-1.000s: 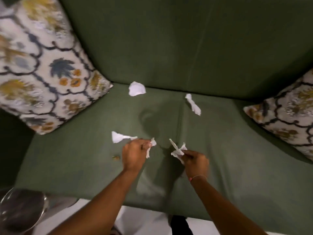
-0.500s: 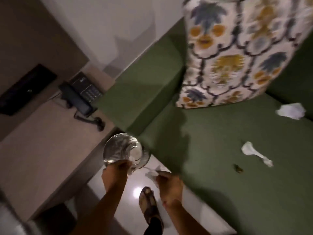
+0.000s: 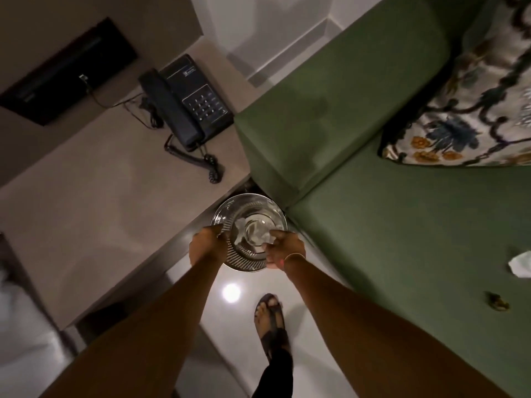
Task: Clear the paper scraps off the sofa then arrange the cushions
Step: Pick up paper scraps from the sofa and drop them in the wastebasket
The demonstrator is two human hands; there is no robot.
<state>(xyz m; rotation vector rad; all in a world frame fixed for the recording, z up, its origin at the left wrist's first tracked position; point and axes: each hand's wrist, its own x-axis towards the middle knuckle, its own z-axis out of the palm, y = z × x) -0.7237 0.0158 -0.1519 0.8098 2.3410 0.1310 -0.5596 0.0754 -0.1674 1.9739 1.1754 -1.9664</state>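
Observation:
My left hand [image 3: 208,244] and my right hand [image 3: 284,248] are both over a shiny ribbed metal bin [image 3: 244,261] on the floor, beside the green sofa's [image 3: 402,239] armrest. The left hand's curled fingers rest on the bin's left rim. At the right hand's fingertips, inside the bin's mouth, is a white paper scrap [image 3: 267,236]. More white paper [image 3: 240,224] lies in the bin. Another paper scrap [image 3: 521,267] sits on the sofa seat at the right edge. A floral cushion [image 3: 474,124] leans in the sofa's corner.
A small brownish bit [image 3: 498,301] lies on the seat near the front edge. Left of the armrest, a beige side table [image 3: 100,182] carries a black corded phone [image 3: 186,104]. My sandalled foot [image 3: 270,314] stands on the glossy white floor.
I turned from the sofa seat to the bin on the left. Both hands, holding scraps a second ago, have moved from above the seat to over the bin's mouth.

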